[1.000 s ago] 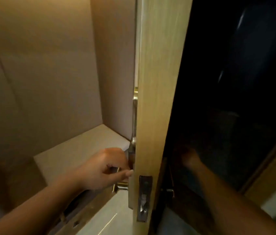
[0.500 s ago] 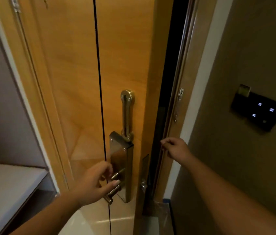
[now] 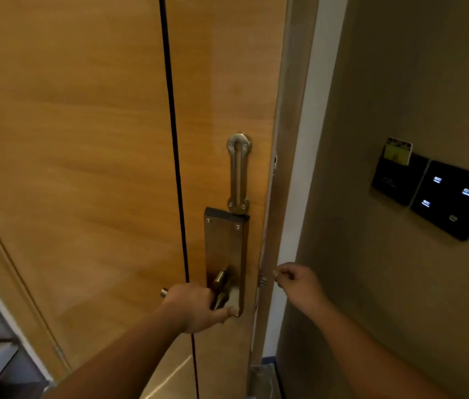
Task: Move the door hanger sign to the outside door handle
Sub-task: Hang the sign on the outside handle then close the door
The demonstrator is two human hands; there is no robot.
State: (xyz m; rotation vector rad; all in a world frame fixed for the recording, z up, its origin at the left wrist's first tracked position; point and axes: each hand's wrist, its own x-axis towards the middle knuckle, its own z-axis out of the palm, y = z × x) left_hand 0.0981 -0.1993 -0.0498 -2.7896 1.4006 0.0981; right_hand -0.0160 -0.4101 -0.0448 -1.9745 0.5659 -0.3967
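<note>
Both of my hands are at the lock side of the wooden door (image 3: 83,139). My left hand (image 3: 196,308) is wrapped around the lever door handle (image 3: 221,286), fingers curled over it and thumb lying along the bottom of the metal lock plate (image 3: 225,254). My right hand (image 3: 296,280) hovers just beside the door's edge (image 3: 269,226), loosely closed with thumb and forefinger pressed together; I cannot tell whether anything is pinched between them. No door hanger sign shows anywhere I can see. Above the lock plate, a swing-bar door guard (image 3: 238,172) stands upright against the door. On the wall to my right are a key card holder (image 3: 397,174) with a card in it and a dark touch switch panel (image 3: 455,200) beside it.
</note>
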